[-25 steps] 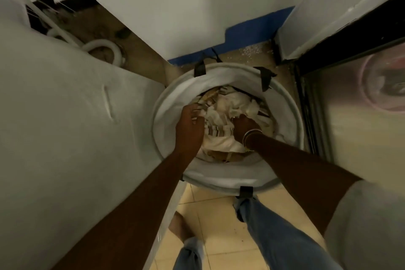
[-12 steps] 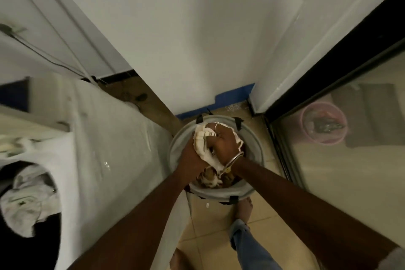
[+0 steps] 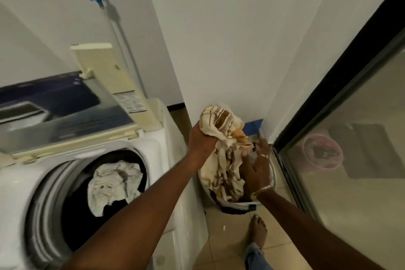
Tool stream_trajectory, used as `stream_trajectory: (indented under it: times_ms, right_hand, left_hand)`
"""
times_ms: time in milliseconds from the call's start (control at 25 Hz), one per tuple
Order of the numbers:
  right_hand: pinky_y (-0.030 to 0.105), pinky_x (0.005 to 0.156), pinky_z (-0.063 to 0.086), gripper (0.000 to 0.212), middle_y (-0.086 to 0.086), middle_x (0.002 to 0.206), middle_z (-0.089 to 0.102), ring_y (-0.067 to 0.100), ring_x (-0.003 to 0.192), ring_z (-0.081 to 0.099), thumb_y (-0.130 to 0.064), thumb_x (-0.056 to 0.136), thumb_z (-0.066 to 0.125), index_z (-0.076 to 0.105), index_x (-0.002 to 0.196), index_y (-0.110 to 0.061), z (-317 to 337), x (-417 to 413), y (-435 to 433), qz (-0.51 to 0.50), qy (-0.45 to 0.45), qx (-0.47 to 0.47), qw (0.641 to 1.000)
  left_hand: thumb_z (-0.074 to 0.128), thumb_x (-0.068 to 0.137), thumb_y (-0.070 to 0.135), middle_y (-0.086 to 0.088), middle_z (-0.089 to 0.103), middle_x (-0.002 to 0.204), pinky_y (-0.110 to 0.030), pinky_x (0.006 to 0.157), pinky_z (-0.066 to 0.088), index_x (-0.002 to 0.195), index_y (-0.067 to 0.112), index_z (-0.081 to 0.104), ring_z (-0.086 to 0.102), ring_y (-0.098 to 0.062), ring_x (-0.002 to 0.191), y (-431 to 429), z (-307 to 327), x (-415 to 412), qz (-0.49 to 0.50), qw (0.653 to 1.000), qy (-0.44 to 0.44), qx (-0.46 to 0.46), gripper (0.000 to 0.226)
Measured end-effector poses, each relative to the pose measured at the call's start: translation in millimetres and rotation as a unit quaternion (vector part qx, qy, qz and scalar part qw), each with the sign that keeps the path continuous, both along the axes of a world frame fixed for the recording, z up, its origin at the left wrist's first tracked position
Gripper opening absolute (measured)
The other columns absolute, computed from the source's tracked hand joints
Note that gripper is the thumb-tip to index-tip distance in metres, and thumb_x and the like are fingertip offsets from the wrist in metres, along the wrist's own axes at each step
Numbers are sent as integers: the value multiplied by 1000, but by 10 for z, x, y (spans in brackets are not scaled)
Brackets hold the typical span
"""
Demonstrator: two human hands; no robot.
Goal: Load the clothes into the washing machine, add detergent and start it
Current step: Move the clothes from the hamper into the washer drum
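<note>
The fingers of the left hand [image 3: 202, 140] are curled tight round a striped cream bundle [image 3: 225, 160], held above the laundry basket [image 3: 245, 205] at right. The right hand [image 3: 258, 169] is spread loosely against the bundle. Some clothes [image 3: 114, 182] are already seen in the open washer [image 3: 162, 144] on the left. Detergent and start aren't done yet, by the look of it.

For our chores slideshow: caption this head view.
Left hand holds cream striped cloth above round white hamper, beside open white washer.

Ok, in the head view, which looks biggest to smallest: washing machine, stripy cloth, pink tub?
1. washing machine
2. stripy cloth
3. pink tub, farther off in the glass, so its real size is unsure.
</note>
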State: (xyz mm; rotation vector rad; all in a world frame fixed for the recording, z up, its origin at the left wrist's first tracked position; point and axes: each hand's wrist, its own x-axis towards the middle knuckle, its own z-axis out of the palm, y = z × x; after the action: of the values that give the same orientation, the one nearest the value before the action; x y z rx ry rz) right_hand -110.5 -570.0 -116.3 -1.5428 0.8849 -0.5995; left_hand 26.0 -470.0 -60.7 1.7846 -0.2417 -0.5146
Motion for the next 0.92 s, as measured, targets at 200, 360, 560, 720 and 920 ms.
stream_trajectory:
  times_ms: [200, 360, 560, 720, 920]
  right_hand:
    - [38, 118, 18, 136, -2, 151, 30, 21, 140, 30, -53, 53, 89, 6, 153, -14, -207, -276, 560, 145, 181, -111, 966]
    - [34, 116, 0, 152, 7, 161, -4, 27, 147, 2, -53, 45, 92, -10, 153, -20, -254, -31, 877, 120, 235, -50, 963]
    - [46, 105, 41, 80, 21, 143, 42, 39, 124, 44, -33, 75, 77, 38, 141, -12, 11, 435, 1008, 102, 269, -73, 955]
    - [35, 81, 45, 37, 17, 113, 62, 34, 103, 60, -10, 87, 60, 52, 123, -5, 580, 739, 1032, 10, 203, -55, 978]
    - [32, 87, 48, 30, -3, 91, 66, 14, 85, 62, -52, 93, 47, 61, 97, -25, 1510, 905, 1129, -59, -90, 91, 990]
  left_hand:
    - [83, 63, 14, -1, 74, 109, -47, 97, 54, 115, 18, 70, 70, -17, 104, 506, 891, -100, 37, 993, 20, -110, 54]
    - [74, 67, 4, -11, 73, 113, -54, 100, 51, 115, 9, 70, 68, -29, 109, 890, 1660, -154, 73, 966, 35, -248, 48]
    - [64, 70, 23, -18, 70, 117, -36, 72, 58, 124, 3, 63, 68, -35, 104, 1528, 2464, -18, 183, 908, 87, -368, 58]
    - [43, 96, 25, -11, 69, 107, -37, 79, 55, 111, 14, 66, 66, -29, 102, 2309, 2415, 240, 244, 851, 80, -459, 29]
    - [34, 103, 24, -12, 67, 124, -42, 99, 52, 126, 14, 63, 63, -29, 118, 3027, 1900, 284, 310, 791, 81, -522, 38]
